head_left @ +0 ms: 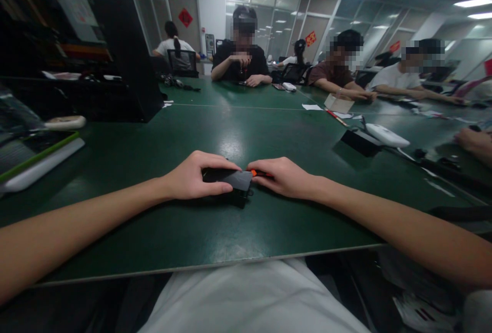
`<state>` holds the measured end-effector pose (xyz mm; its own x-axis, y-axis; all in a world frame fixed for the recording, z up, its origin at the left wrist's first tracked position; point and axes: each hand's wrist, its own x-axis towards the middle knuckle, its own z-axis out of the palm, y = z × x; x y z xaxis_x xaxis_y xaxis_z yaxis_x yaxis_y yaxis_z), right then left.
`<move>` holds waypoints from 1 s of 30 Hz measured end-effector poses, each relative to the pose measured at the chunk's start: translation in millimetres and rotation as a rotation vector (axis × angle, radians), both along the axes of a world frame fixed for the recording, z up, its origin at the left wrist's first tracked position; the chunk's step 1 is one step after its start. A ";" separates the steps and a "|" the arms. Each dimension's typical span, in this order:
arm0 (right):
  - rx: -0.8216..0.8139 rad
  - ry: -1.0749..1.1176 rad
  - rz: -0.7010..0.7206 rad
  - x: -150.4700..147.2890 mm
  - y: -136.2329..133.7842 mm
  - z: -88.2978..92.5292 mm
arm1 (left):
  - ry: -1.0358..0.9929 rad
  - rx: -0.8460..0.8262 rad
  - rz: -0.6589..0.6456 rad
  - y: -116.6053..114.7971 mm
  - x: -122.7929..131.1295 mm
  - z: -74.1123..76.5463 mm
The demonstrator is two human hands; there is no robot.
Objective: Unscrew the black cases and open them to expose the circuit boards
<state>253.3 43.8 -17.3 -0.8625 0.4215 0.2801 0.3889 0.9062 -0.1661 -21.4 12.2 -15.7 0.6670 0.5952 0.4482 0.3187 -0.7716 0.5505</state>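
Observation:
On the green table [184, 230], close to its front edge, lies a dark grey box-shaped device [240, 181] with small black parts along its near side. My left hand [196, 177] is wrapped round the left part of it, thumb on the near side and fingers on the far side. At the device's right end my right hand [282, 177] pinches a small tool with an orange-and-black handle [258, 173], perhaps a screwdriver. Its tip points at the device; whether it touches is too small to tell. My right fingers hide most of the handle.
A black cabinet [130, 41] and a green-edged white tray [42, 164] stand at left. To the right lie a black box [361, 142], a white device with a cable [386, 134] and an open carton [338, 103]. Several people sit round the table, one person [242, 46] opposite me.

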 end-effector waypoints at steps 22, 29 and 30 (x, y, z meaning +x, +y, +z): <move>0.081 0.216 0.058 1.5 -0.7 -2.2 | -0.247 -0.331 0.069 3.2 -1.6 -3.5; 0.049 0.257 -0.007 0.4 -4.5 0.5 | -0.367 -0.449 0.097 13.1 -3.5 -15.0; 0.036 0.267 -0.022 0.1 -5.2 1.6 | -0.392 -0.480 0.095 14.0 -3.2 -16.0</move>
<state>253.4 38.5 -15.7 -0.7470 0.4250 0.5113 0.3554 0.9052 -0.2331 -24.6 26.3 -31.7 0.4415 0.8393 0.3172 0.0778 -0.3880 0.9184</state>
